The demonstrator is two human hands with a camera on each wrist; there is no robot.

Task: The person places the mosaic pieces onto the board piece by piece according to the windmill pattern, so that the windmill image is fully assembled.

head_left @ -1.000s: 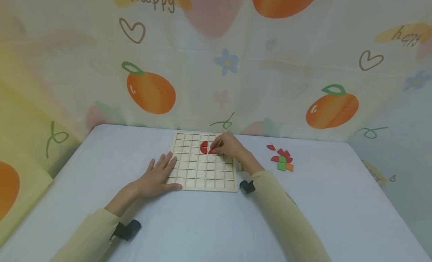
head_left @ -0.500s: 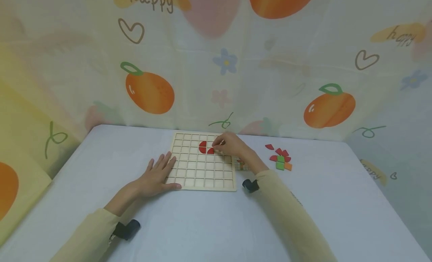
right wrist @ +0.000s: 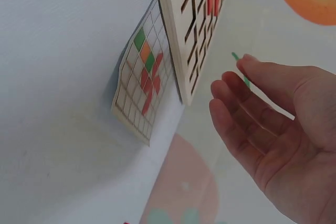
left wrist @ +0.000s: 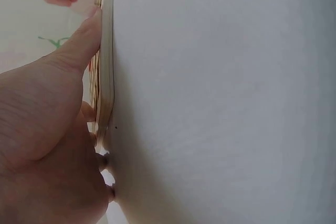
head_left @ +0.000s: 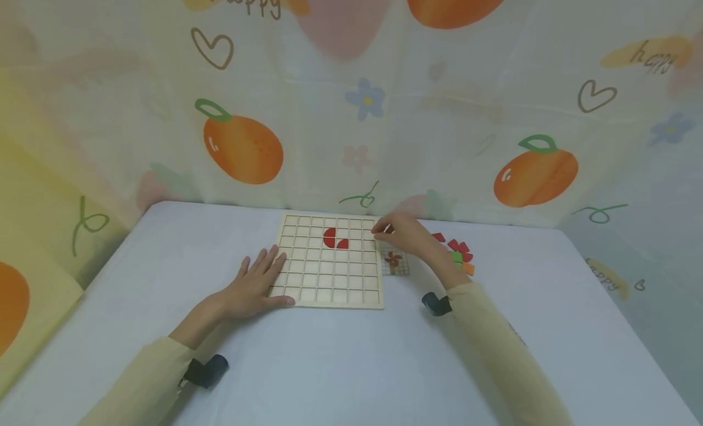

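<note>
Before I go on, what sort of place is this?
Probably a small tabletop puzzle station set up indoors: a plain white table, a pale backdrop printed with orange fruit close behind it, and a square light-wood grid board bearing red curved-edged pieces.

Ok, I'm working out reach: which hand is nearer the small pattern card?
Right. The right hand hangs in the air close to the pattern card; the left hand rests at the grid board's left edge, farther off.

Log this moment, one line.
left hand: touching pale wooden grid board | right hand: empty, near board | red curved pieces: on board
</note>
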